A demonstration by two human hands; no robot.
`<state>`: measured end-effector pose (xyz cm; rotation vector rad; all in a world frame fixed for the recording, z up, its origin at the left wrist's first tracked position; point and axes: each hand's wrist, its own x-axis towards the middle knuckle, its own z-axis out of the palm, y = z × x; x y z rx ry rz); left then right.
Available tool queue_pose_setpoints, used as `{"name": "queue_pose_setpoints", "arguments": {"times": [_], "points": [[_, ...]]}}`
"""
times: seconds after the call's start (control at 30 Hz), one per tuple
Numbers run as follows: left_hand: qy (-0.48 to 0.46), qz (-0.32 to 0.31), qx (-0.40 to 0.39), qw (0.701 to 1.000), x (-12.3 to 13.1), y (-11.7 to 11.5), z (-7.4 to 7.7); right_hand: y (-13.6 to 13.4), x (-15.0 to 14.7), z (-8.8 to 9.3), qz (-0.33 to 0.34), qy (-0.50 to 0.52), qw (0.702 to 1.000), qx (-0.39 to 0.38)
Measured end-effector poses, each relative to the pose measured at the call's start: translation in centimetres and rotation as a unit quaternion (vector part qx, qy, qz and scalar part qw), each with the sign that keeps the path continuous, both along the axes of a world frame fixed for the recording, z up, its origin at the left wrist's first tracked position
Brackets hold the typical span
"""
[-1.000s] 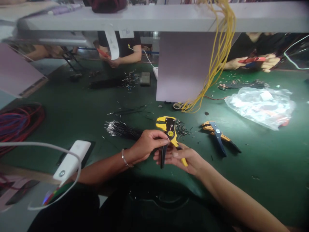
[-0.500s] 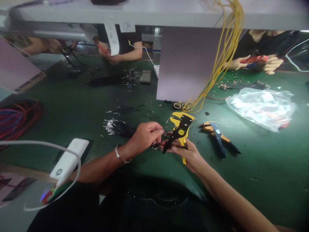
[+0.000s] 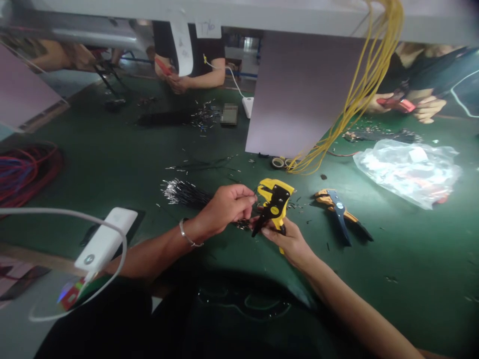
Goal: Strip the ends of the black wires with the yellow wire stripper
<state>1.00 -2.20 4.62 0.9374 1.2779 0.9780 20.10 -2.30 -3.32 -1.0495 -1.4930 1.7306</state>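
Note:
My right hand grips the handles of a yellow and black automatic wire stripper, with its jaws pointing up and away from me. My left hand is pinched shut just left of the jaws, on what looks like a few thin black wires. Its fingertips nearly reach the stripper. A loose bundle of thin black wires with bright stripped ends lies on the green mat beyond my left wrist. An orange and blue wire stripper lies to the right of my right hand.
A white power bank with a cable lies at the near left, and red and blue wire coils beyond it. Yellow wires hang from a grey shelf. Co-workers' hands hold tools across the bench, near a plastic bag.
The stripper has turned from jaws-left to a more upright tilt, and both hands have moved closer together around it. My left hand has shifted slightly left and now pinches the wires beside the jaws.

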Motion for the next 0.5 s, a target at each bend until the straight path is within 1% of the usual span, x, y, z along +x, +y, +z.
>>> {"name": "queue_pose_setpoints", "arguments": {"times": [0.13,0.2,0.37,0.5], "points": [[-0.016,0.033,0.007,0.999,0.0,0.1,0.0,0.1,-0.1,-0.3,-0.01,0.014,1.0,0.019],[-0.022,0.038,0.007,0.999,0.0,0.1,0.0,0.2,0.0,-0.4,-0.012,0.025,0.999,0.024],[-0.051,-0.013,-0.049,0.997,0.1,-0.1,-0.4,0.3,0.2,-0.6,-0.018,-0.022,0.997,0.07],[-0.075,-0.037,-0.067,0.994,0.5,-0.3,-1.1,0.2,0.2,-0.3,-0.015,-0.069,0.992,0.109]]}}
